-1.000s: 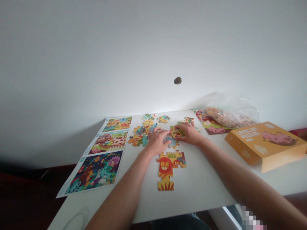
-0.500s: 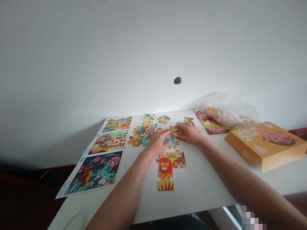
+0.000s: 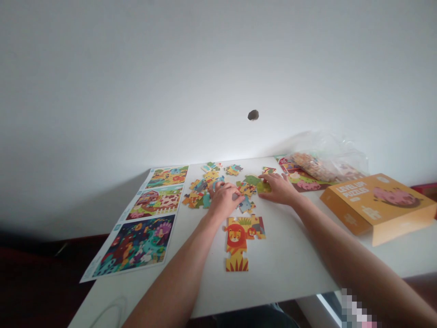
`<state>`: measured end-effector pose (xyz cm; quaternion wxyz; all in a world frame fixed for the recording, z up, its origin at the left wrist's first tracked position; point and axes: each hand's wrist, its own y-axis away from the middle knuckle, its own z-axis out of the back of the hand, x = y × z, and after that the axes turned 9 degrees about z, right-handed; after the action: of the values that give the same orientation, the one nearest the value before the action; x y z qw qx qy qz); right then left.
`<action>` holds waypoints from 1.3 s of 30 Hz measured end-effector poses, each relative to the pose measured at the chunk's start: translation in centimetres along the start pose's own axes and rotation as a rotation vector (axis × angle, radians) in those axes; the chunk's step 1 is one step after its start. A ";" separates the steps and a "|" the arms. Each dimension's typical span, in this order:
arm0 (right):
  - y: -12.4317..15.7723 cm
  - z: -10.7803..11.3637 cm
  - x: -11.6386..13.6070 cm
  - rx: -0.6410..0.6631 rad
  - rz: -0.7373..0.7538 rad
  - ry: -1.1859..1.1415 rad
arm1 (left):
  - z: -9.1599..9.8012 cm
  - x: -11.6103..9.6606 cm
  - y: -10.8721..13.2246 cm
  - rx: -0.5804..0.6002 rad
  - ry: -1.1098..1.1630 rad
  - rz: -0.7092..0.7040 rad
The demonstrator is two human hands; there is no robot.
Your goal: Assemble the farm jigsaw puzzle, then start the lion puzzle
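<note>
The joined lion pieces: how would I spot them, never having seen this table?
On the white table, find the left hand. The joined lion pieces lie just below it in the picture, shaped like an upside-down L. Unlike the jumbled puzzle pieces farther back, they fit together, set apart, with one big red-maned lion face.

White bench, pale top. Left: paper sheet with three pictures, near corner past the edge. Centre: loose puzzle pieces, scattered; nearer, joined lion section, lying flat. Right: farm-picture card, partly under clear bag; near it, orange box.
</note>
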<state>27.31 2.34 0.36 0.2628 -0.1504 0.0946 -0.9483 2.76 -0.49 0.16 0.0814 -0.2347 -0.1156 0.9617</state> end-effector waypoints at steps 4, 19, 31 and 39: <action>-0.4 -0.2 0.4 -0.022 0.007 -0.018 | -0.5 0.1 -0.2 -0.040 0.006 0.012; -0.2 0.2 1.5 0.010 0.109 -0.109 | -0.7 0.2 -0.3 -0.052 -0.011 0.013; 0.0 1.2 1.5 0.064 0.215 -0.149 | -0.4 0.2 -0.1 -0.031 -0.039 0.028; 0.1 1.3 1.3 0.052 0.337 -0.275 | -0.1 0.0 0.0 -0.096 -0.100 0.114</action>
<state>26.77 1.48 1.85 0.4319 -0.2537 0.0569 -0.8636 2.80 -0.52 0.08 0.0093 -0.1960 -0.1519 0.9687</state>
